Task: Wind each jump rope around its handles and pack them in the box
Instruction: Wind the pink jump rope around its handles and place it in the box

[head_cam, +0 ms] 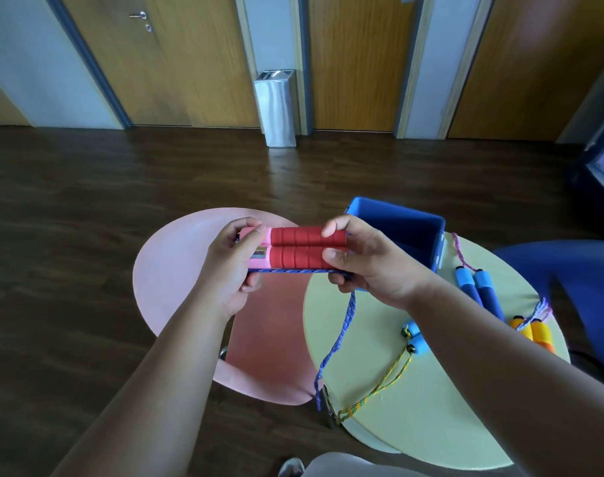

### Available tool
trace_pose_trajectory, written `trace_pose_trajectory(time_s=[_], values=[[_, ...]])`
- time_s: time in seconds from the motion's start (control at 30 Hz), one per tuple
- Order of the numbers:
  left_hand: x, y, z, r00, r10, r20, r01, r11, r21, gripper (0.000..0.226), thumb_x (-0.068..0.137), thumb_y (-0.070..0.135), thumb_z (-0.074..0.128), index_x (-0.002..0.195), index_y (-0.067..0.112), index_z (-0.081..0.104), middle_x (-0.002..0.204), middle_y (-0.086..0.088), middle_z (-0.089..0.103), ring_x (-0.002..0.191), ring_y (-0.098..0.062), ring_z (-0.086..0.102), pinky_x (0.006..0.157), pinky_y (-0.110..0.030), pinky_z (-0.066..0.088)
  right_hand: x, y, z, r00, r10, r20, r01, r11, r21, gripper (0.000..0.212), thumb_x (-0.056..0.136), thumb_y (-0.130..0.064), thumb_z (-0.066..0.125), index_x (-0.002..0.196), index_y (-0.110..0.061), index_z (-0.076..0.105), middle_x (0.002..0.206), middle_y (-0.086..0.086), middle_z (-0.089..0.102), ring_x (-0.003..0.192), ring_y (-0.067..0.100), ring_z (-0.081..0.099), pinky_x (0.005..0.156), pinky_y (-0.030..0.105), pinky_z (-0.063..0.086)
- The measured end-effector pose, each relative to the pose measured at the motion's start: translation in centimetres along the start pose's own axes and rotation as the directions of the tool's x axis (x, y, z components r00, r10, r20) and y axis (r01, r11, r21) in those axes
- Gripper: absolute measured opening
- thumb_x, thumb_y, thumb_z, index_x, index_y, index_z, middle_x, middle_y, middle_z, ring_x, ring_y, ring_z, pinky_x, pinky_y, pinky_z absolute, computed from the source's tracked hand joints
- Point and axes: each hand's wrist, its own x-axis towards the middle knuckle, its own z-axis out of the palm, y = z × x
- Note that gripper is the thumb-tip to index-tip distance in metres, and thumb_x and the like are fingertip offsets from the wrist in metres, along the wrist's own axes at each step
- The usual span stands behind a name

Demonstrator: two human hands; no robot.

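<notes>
Left hand (231,266), right hand (362,263) grip opposite ends of paired red foam jump-rope handles (304,249), held together so blue braided cord (340,327) winds lengthwise; blue plastic box (379,211) just beyond, on round green desk (431,425).

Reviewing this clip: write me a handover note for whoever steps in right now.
Left hand grips the pink ends of the paired red foam handles; right hand grips their other end.
Blue braided rope partly wound, tail hanging.
Blue plastic box on the pale green round table: nothing visible inside.
To do: finish winding, box it, then wind the dark blue-handled rope, light blue-handled rope and orange-handled rope.
</notes>
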Motion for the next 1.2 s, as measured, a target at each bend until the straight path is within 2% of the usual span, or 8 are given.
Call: trace_pose_trajectory(time_s=[0.33, 0.6, 0.77, 0.83, 0.9, 1.0, 1.07, 1.2], values=[[0.2, -0.9, 2.3, 0.997, -0.014, 0.070, 0.013, 1.000, 0.005, 0.004, 0.104, 0.021, 0.059, 0.107, 0.020, 0.061, 0.078, -0.011, 0.054, 0.038, -0.013, 0.041, 0.039, -0.019, 0.023, -2.8, -0.7, -3.0, 0.999, 0.048, -0.023, -0.049, 0.998, -0.037, 0.045, 0.091, 0.015, 0.064, 0.118, -0.020, 0.056, 0.097, 0.019, 0.053, 0.070, 0.024, 0.050, 0.062, 0.035, 0.040], [-0.6, -1.1, 3.5, 0.995, 0.073, 0.070, -0.075, 0.997, 0.027, 0.003, 0.104, 0.018, 0.060, 0.104, 0.021, 0.061, 0.081, -0.008, 0.054, 0.043, -0.015, 0.043, 0.041, -0.022, 0.022, -2.6, 0.1, -2.3, 0.991, 0.043, -0.123, -0.051, 0.997, -0.065, 0.021, 0.105, -0.011, 0.057, 0.111, -0.022, 0.040, 0.095, 0.017, 0.052, 0.063, 0.023, 0.045, 0.055, 0.033, 0.036], [-1.0, -1.0, 4.0, 0.992, 0.111, 0.064, -0.116, 0.991, 0.073, 0.010, 0.105, 0.026, 0.058, 0.114, 0.025, 0.064, 0.071, 0.004, 0.060, 0.051, -0.022, 0.046, 0.044, -0.023, 0.025, -2.0, 0.6, -2.6, 0.978, 0.076, -0.196, -0.085, 0.996, -0.035, 0.021, 0.106, -0.002, 0.051, 0.104, -0.020, 0.040, 0.097, 0.015, 0.042, 0.059, 0.020, 0.038, 0.053, 0.032, 0.030], [-1.0, -0.9, 4.2, 0.997, 0.045, 0.060, -0.046, 0.999, 0.018, 0.028, 0.107, 0.047, 0.048, 0.125, 0.030, 0.060, 0.078, -0.001, 0.061, 0.049, -0.020, 0.046, 0.045, -0.023, 0.031, -1.8, 0.6, -2.6, 0.966, 0.078, -0.248, -0.083, 0.997, -0.009, 0.021, 0.105, -0.003, 0.051, 0.103, -0.020, 0.040, 0.096, 0.015, 0.042, 0.057, 0.020, 0.038, 0.054, 0.032, 0.030], [-0.9, -1.4, 4.4, 0.997, -0.075, 0.028, 0.079, 0.981, -0.176, 0.049, 0.104, 0.066, 0.034, 0.123, 0.029, 0.060, 0.086, -0.003, 0.064, 0.050, -0.019, 0.047, 0.048, -0.024, 0.034, -1.5, 0.6, -2.7, 0.950, 0.071, -0.304, -0.066, 0.997, 0.027, 0.020, 0.105, -0.005, 0.053, 0.104, -0.020, 0.040, 0.097, 0.016, 0.044, 0.057, 0.020, 0.039, 0.053, 0.032, 0.033], [-1.2, -3.8, 5.1, 0.968, -0.249, -0.010, 0.233, 0.919, -0.318, 0.053, 0.105, 0.062, 0.034, 0.122, 0.021, 0.062, 0.112, -0.011, 0.072, 0.057, -0.024, 0.055, 0.054, -0.028, 0.038, -1.0, 0.3, -3.1, 0.930, 0.060, -0.362, -0.041, 0.997, 0.060, 0.021, 0.104, -0.006, 0.055, 0.102, -0.021, 0.041, 0.098, 0.017, 0.046, 0.058, 0.021, 0.041, 0.052, 0.031, 0.037], [-2.3, -5.8, 6.1, 0.963, -0.264, 0.055, 0.269, 0.946, -0.178, 0.038, 0.102, 0.047, 0.051, 0.125, 0.018, 0.062, 0.121, -0.016, 0.073, 0.074, -0.029, 0.065, 0.065, -0.032, 0.045, -0.6, 0.2, -3.1, 0.925, 0.050, -0.376, -0.021, 0.997, 0.080, 0.024, 0.103, -0.003, 0.056, 0.099, -0.022, 0.041, 0.097, 0.018, 0.045, 0.056, 0.021, 0.041, 0.052, 0.031, 0.036], [-4.5, -7.6, 8.0, 0.869, -0.283, 0.406, 0.186, 0.947, 0.260, 0.059, 0.094, 0.049, 0.061, 0.147, 0.025, 0.051, 0.128, 0.008, 0.073, 0.123, -0.016, 0.064, 0.099, -0.039, 0.048, -0.1, 0.2, -3.0, 0.925, 0.031, -0.380, -0.006, 0.998, 0.068, 0.026, 0.102, 0.000, 0.057, 0.098, -0.020, 0.040, 0.096, 0.020, 0.045, 0.056, 0.022, 0.042, 0.051, 0.033, 0.037]])
